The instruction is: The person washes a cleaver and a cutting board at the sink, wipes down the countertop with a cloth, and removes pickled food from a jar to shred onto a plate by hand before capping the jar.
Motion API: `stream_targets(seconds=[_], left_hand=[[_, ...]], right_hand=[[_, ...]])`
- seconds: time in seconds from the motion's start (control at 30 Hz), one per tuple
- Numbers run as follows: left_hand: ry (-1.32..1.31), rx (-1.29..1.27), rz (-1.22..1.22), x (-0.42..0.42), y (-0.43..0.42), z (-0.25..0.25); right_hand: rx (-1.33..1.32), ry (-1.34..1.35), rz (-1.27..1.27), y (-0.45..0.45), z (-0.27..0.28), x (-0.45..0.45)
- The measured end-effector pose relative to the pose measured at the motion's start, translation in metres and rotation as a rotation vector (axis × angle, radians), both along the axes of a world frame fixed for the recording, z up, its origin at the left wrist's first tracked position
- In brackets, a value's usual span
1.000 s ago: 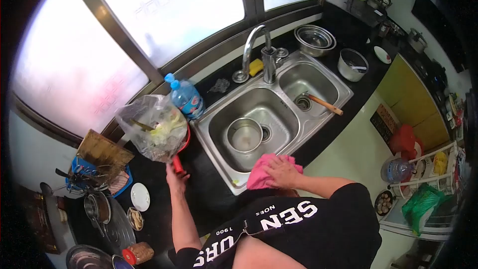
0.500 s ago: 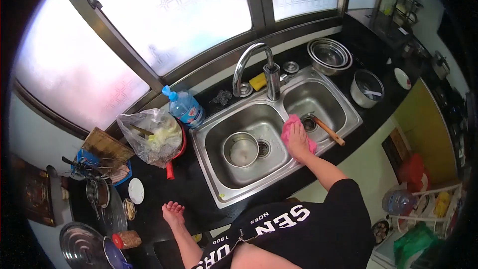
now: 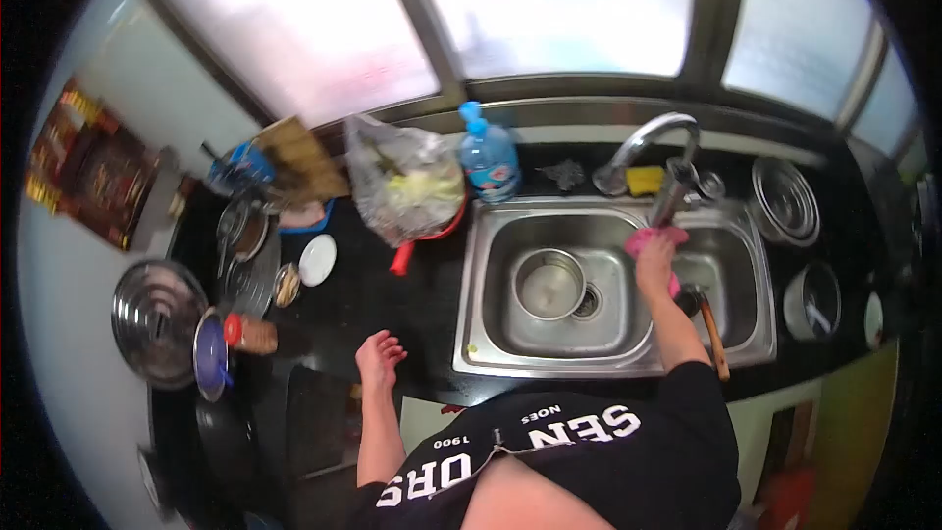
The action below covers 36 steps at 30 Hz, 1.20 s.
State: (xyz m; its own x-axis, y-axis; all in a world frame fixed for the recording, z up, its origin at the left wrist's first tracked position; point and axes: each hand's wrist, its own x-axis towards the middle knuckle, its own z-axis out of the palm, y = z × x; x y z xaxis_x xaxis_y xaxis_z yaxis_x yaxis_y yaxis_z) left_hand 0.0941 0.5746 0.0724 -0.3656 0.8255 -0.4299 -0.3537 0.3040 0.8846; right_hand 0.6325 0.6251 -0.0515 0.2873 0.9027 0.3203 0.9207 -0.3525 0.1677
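Note:
My right hand [image 3: 655, 265] is closed on a pink cloth [image 3: 648, 238] at the far end of the divider between the two basins, just below the faucet [image 3: 677, 186]. My left hand [image 3: 379, 357] hovers over the black counter left of the sink, fingers loosely curled but apart, holding nothing. A metal pot [image 3: 549, 285] stands in the left basin [image 3: 510, 334] beside its drain. In the right basin, a wooden-handled utensil [image 3: 713, 336] leans over the front rim; its head lies by the drain, partly behind my forearm.
A clear bag of greens [image 3: 417, 186] sits in a red-handled container beside a blue-labelled bottle [image 3: 488, 162]. Nested metal bowls [image 3: 785, 201] and a pot [image 3: 812, 302] stand right of the sink. A yellow sponge [image 3: 645, 180] lies behind it. Lids, a jar [image 3: 252, 334] and a white plate [image 3: 317, 260] lie left.
The view has turned left. My right hand has slid the pink cloth along the divider, away from me, toward the faucet's base. My left hand stays raised over the counter.

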Motion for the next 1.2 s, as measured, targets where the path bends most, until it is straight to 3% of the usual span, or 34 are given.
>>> stream_targets(seconds=[0.03,0.1,0.17,0.23,0.37,0.43,0.5,0.63,0.73,0.77,0.9,0.97,1.2], left_hand=[[-0.007,-0.017,0.001,0.005,-0.002,0.001],[0.033,-0.044,-0.011,0.012,-0.008,-0.003],[0.004,-0.011,-0.028,0.011,-0.013,-0.008],[-0.009,-0.004,-0.035,0.009,-0.014,-0.007],[-0.034,0.004,-0.009,0.007,-0.009,-0.011],[-0.050,0.018,0.003,0.007,-0.003,-0.014],[-0.060,0.004,-0.025,0.003,0.002,-0.019],[-0.077,0.015,-0.042,-0.004,0.004,-0.011],[-0.056,0.030,-0.041,-0.025,0.008,-0.007],[-0.036,0.038,-0.036,-0.034,0.007,-0.006],[-0.006,0.052,0.013,-0.089,0.007,-0.008],[-0.032,0.055,0.069,-0.123,0.009,-0.010],[-0.035,-0.037,0.125,-0.259,0.012,-0.009]], right_hand=[[0.010,0.096,0.096,-0.008,0.016,0.001],[0.289,0.298,0.538,-0.015,-0.005,0.025],[0.135,0.478,0.427,-0.040,0.062,0.004],[0.301,0.574,0.500,-0.059,0.099,-0.008],[0.131,0.454,0.444,-0.100,0.133,-0.012],[-0.007,0.533,0.371,-0.123,0.133,-0.014],[-0.538,0.837,0.131,-0.143,0.147,-0.021],[-0.627,0.725,0.152,-0.153,0.119,-0.027],[-0.567,0.286,0.074,-0.134,0.130,-0.054],[-0.578,0.282,0.079,-0.123,0.136,-0.069],[-0.314,0.524,0.487,-0.075,0.163,-0.163],[-0.356,0.673,0.683,-0.055,0.159,-0.218],[-0.458,0.843,0.952,-0.015,0.156,-0.428]])
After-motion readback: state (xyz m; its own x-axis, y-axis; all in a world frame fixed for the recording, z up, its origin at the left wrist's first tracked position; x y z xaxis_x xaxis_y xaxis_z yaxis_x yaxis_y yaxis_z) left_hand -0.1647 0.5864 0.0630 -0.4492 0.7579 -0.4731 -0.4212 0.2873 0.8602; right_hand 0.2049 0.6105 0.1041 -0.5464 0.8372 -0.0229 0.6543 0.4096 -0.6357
